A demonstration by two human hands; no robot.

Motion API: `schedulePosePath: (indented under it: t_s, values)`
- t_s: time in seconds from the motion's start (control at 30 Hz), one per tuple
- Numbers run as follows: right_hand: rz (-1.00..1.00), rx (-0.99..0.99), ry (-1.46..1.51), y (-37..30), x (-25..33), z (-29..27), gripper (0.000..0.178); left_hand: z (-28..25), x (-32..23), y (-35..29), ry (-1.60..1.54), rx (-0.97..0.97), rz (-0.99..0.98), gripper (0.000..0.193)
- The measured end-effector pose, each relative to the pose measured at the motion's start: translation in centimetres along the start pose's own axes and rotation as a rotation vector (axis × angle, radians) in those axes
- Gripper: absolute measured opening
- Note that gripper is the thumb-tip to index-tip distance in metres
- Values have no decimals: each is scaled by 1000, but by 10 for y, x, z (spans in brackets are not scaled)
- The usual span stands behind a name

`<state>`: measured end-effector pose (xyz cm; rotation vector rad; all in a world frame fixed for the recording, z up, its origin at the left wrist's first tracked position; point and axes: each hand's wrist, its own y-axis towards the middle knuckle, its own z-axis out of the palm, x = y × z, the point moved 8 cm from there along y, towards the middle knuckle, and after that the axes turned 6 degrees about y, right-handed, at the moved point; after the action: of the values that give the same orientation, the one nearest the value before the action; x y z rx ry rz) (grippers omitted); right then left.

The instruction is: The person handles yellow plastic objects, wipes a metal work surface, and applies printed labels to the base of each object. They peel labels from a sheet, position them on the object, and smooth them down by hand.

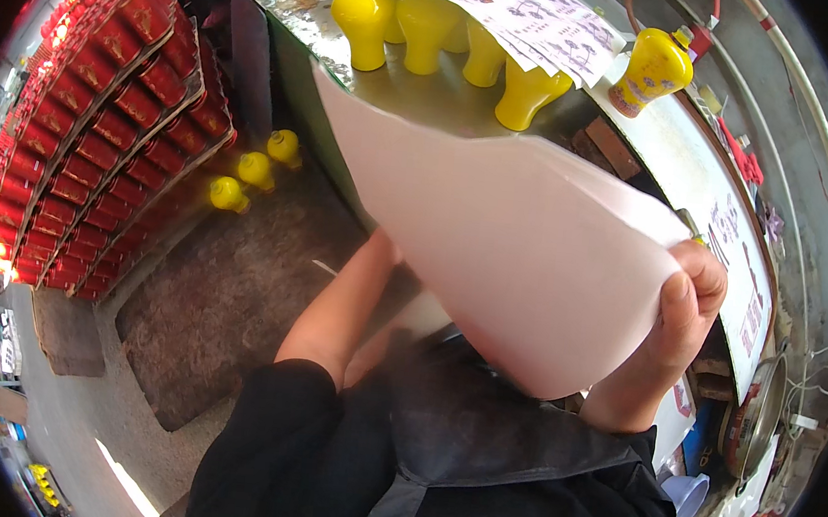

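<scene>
A large pale pinkish sheet of paper (503, 256) hangs bowed in front of my body, its blank side facing up. My right hand (690, 307) is closed on the sheet's right edge, thumb on top. Behind the sheet's left part goes my left hand (390, 247); only the wrist shows, and its fingers are hidden. Beyond the paper, several plain yellow vase-shaped bottles (424, 33) stand on the worktable (390, 87). Printed sheets (553, 24) lie fanned out above some of them. Farther right is a yellow bottle with a printed pattern (655, 73).
Red cylindrical containers (101, 123) rise in stacked tiers at the left. Three yellow bottles (255, 170) are low down between them and the table, near a dark brown mat (234, 292). A white board (731, 237) with printed pieces runs along the right, above a pale cup (684, 499).
</scene>
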<state>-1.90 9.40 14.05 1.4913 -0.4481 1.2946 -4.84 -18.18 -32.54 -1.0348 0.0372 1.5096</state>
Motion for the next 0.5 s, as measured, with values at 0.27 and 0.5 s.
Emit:
schedulePosePath:
  t_s: [0.27, 0.5]
  values:
    - [-537, 799, -120, -19, 66, 61, 10, 10, -53, -102, -214, 199, 95, 49]
    - [-283, 1148, -115, -73, 50, 92, 16, 19, -113, -252, -287, 319, 200, 54]
